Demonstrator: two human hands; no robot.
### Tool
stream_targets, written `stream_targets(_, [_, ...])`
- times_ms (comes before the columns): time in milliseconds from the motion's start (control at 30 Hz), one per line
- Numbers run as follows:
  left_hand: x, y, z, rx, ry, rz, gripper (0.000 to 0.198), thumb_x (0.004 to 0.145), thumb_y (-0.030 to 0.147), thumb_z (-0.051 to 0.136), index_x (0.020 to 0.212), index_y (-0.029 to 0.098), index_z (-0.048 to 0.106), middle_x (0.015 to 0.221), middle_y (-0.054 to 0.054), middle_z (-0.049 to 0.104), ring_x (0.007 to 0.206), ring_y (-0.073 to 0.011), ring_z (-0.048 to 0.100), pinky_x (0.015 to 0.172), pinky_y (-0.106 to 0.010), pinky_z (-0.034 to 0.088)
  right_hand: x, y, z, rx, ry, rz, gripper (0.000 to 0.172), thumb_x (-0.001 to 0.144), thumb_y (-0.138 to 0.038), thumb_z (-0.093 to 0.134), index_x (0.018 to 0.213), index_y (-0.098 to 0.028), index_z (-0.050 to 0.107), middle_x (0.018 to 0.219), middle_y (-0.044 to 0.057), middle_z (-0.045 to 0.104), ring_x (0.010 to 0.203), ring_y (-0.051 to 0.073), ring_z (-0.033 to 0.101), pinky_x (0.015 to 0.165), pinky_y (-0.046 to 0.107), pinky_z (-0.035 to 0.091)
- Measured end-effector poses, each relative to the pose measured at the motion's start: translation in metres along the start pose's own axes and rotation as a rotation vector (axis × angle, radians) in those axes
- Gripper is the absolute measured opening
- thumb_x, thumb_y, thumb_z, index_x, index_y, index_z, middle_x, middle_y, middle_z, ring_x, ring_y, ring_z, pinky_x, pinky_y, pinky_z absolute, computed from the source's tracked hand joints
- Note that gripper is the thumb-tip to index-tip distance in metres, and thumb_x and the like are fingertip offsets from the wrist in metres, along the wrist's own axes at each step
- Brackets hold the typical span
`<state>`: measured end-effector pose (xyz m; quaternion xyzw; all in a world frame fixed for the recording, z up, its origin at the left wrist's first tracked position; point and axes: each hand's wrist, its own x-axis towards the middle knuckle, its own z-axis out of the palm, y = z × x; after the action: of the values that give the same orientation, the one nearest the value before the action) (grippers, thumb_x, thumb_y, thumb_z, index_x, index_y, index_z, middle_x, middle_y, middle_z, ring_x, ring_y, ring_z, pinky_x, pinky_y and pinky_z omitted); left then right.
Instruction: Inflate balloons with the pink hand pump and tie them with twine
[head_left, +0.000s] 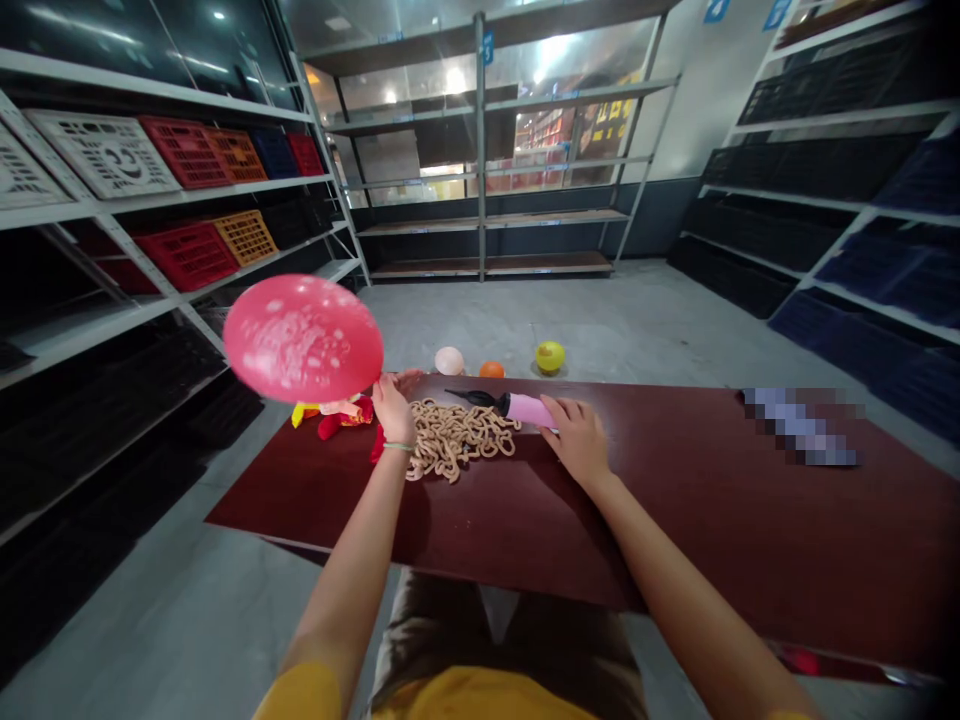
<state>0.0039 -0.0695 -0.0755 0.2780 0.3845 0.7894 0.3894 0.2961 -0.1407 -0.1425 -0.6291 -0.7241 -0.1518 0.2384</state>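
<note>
– Head view: what's at the left of the frame?

– An inflated red-pink balloon (304, 338), left of centre, its neck end at the left hand (394, 410), whose fingers are pinched on it.

– And then?

– A tangled tan heap (459, 438), mid-frame on the bench (675, 490), just right of that hand.

– Further right?

– A pink-and-black pump (527, 409), near centre; the right hand (581, 440) is clamped on its pink end.

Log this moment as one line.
left hand: holds inflated red balloon | right hand: grips pink pump | table: tan coiled pile between hands
</note>
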Motion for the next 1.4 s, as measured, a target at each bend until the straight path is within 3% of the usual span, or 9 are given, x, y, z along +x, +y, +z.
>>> stream_targets(133, [0.001, 0.002, -0.017, 0.105, -0.098, -0.03, 0.02, 0.089, 0.034, 0.041, 0.076, 0.02, 0.044, 0.069, -0.005, 0.068, 0.067, -0.0177, 0.069, 0.072, -0.033, 0.055, 0.0, 0.0, 0.003, 0.071, -0.096, -0.145, 0.051, 0.092, -0.036, 0.054, 0.142, -0.028, 0.047, 0.124, 0.009, 0.06, 0.112, 0.027, 0.047, 0.092, 0.038, 0.033])
stream_targets(233, [-0.002, -0.004, -0.017, 0.207, -0.226, -0.069, 0.022, 0.089, 0.034, 0.041, 0.073, 0.02, 0.045, 0.066, -0.003, 0.065, 0.064, -0.0168, 0.067, 0.068, -0.031, 0.053, -0.001, 0.0, 0.005, 0.098, -0.145, -0.221, 0.052, 0.09, -0.038, 0.054, 0.141, -0.028, 0.049, 0.125, 0.009, 0.062, 0.112, 0.027, 0.05, 0.097, 0.042, 0.032])
stream_targets(367, [-0.008, -0.022, -0.011, 0.449, -0.392, -0.046, 0.031, 0.09, 0.03, 0.038, 0.061, 0.021, 0.041, 0.05, 0.002, 0.05, 0.049, -0.0123, 0.051, 0.057, -0.025, 0.045, 0.0, -0.003, 0.003, 0.118, -0.121, -0.264, 0.053, 0.087, -0.038, 0.056, 0.138, -0.026, 0.052, 0.129, 0.009, 0.062, 0.116, 0.029, 0.052, 0.109, 0.051, 0.021])
stream_targets(467, [-0.013, -0.036, -0.013, 0.604, -0.476, -0.041, 0.037, 0.091, 0.029, 0.034, 0.054, 0.022, 0.038, 0.046, 0.002, 0.042, 0.045, -0.0114, 0.043, 0.05, -0.024, 0.037, 0.0, -0.006, 0.001, 0.171, -0.108, -0.295, 0.049, 0.085, -0.035, 0.056, 0.133, -0.024, 0.055, 0.128, 0.009, 0.063, 0.113, 0.027, 0.056, 0.111, 0.052, 0.021])
stream_targets(800, [-0.019, -0.043, -0.03, 0.901, -0.74, -0.063, 0.041, 0.096, 0.045, 0.033, 0.066, 0.021, 0.045, 0.056, 0.001, 0.047, 0.052, -0.0138, 0.045, 0.054, -0.027, 0.037, 0.002, -0.012, 0.007, 0.211, -0.038, -0.354, 0.046, 0.089, -0.037, 0.055, 0.133, -0.024, 0.056, 0.132, 0.009, 0.062, 0.119, 0.026, 0.057, 0.113, 0.052, 0.023])
stream_targets(1200, [-0.021, -0.037, -0.027, 1.067, -0.773, 0.054, 0.04, 0.098, 0.04, 0.031, 0.069, 0.02, 0.049, 0.061, -0.002, 0.052, 0.059, -0.0157, 0.05, 0.06, -0.028, 0.038, 0.002, -0.015, 0.014, 0.156, 0.005, -0.384, 0.05, 0.091, -0.042, 0.057, 0.138, -0.025, 0.052, 0.14, 0.008, 0.056, 0.131, 0.026, 0.049, 0.116, 0.053, 0.026])
stream_targets(1300, [-0.022, -0.033, -0.026, 1.096, -0.798, 0.093, 0.039, 0.099, 0.038, 0.03, 0.071, 0.02, 0.051, 0.064, -0.003, 0.056, 0.062, -0.016, 0.053, 0.062, -0.028, 0.037, 0.002, -0.015, 0.012, 0.157, 0.093, -0.433, 0.05, 0.091, -0.036, 0.058, 0.139, -0.024, 0.05, 0.139, 0.009, 0.056, 0.133, 0.026, 0.048, 0.115, 0.052, 0.031])
stream_targets(1400, [-0.022, -0.032, -0.025, 1.144, -0.806, 0.111, 0.038, 0.099, 0.037, 0.031, 0.075, 0.02, 0.054, 0.067, -0.004, 0.06, 0.064, -0.0163, 0.055, 0.063, -0.028, 0.037, 0.007, -0.017, 0.002, 0.159, 0.26, -0.481, 0.05, 0.09, -0.025, 0.06, 0.139, -0.023, 0.049, 0.131, 0.009, 0.062, 0.13, 0.025, 0.05, 0.112, 0.049, 0.038])
